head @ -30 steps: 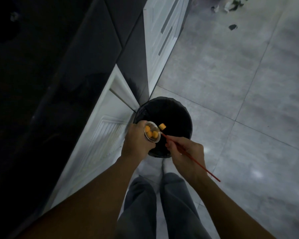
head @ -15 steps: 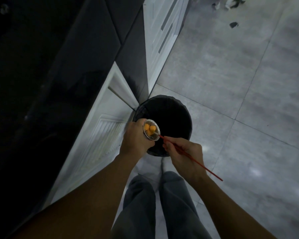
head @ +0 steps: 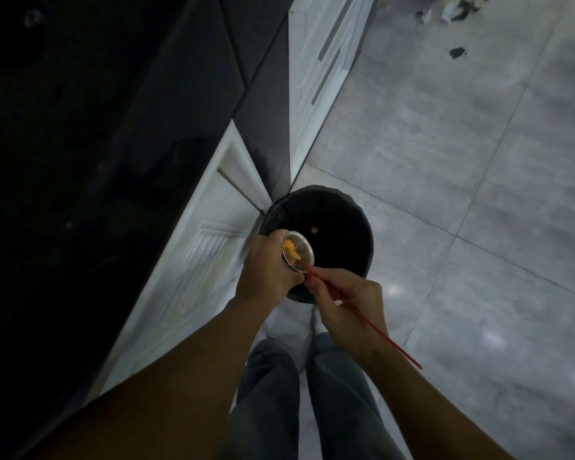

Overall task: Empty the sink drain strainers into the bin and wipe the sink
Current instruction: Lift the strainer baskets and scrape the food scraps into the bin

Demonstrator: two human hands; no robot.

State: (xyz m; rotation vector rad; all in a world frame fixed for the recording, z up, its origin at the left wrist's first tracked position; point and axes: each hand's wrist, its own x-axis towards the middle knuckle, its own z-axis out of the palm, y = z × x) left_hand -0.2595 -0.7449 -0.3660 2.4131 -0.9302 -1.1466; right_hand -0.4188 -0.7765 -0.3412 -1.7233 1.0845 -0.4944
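Observation:
My left hand point(head: 266, 267) grips a small round metal sink strainer point(head: 300, 251), tilted over the near rim of a round black bin point(head: 349, 214) on the floor. Orange food bits point(head: 291, 253) cling to the strainer's left side. My right hand point(head: 349, 307) holds a thin red stick point(head: 372, 330) like a pencil, its tip touching the strainer's lower edge. One small orange piece point(head: 314, 230) lies inside the dark bin. The sink is out of view.
A dark glossy counter point(head: 80, 144) runs along the left, with white cabinet doors point(head: 196, 260) below it and more white drawers point(head: 322, 61) further off. Grey floor tiles point(head: 445, 161) spread to the right, with small scraps of litter point(head: 457, 52) at the far top. My legs point(head: 312, 393) stand below.
One orange cube that was at the strainer's edge has dropped into the bin. The stick's tip has moved from the strainer's middle to its lower edge, and fewer orange bits remain.

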